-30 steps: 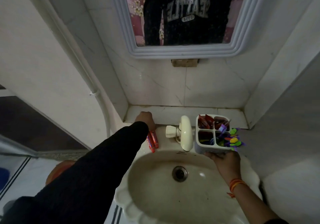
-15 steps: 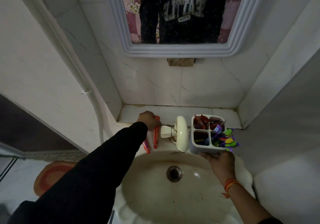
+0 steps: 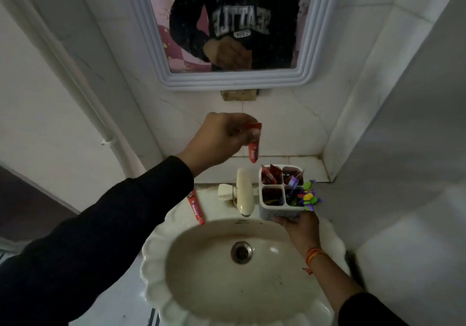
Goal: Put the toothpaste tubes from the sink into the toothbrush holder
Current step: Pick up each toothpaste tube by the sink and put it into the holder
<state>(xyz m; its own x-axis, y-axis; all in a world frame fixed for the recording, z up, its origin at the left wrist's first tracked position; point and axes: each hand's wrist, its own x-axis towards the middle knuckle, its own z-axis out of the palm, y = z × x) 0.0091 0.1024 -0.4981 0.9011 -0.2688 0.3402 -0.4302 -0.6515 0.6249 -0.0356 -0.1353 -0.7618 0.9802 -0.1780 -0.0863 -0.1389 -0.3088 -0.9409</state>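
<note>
My left hand (image 3: 222,136) pinches a small red toothpaste tube (image 3: 254,146) by its flat crimped end, fingers closed on it, so the tube hangs nearly upright with its cap end pointing down. That cap end sits above and just to the left of the back-left compartment of the white four-compartment plastic toothbrush holder (image 3: 281,209), and clear of it; I judge the coming move to be a short shift right and a straight drop, long axis kept vertical.

That back-left compartment already holds red tubes standing on end, so room there is tight; the front-left compartment looks dark and emptier, though I cannot tell what lies at its bottom. The right-hand compartments carry toothbrushes with purple, green and yellow heads (image 3: 309,197) splaying over the right rim.

My right hand (image 3: 298,227) grips the holder from below and in front, fingers wrapped on its base, holding it at the back right of the cream scalloped ceramic sink (image 3: 161,293). The cream tap (image 3: 244,192) stands just left of the holder, close enough to catch the tube if I come in low.

A second red tube with a blue band (image 3: 196,208) lies flat on the sink's back-left rim, long axis running front to back, beside my left sleeve. It's nearer my left hand.
</note>
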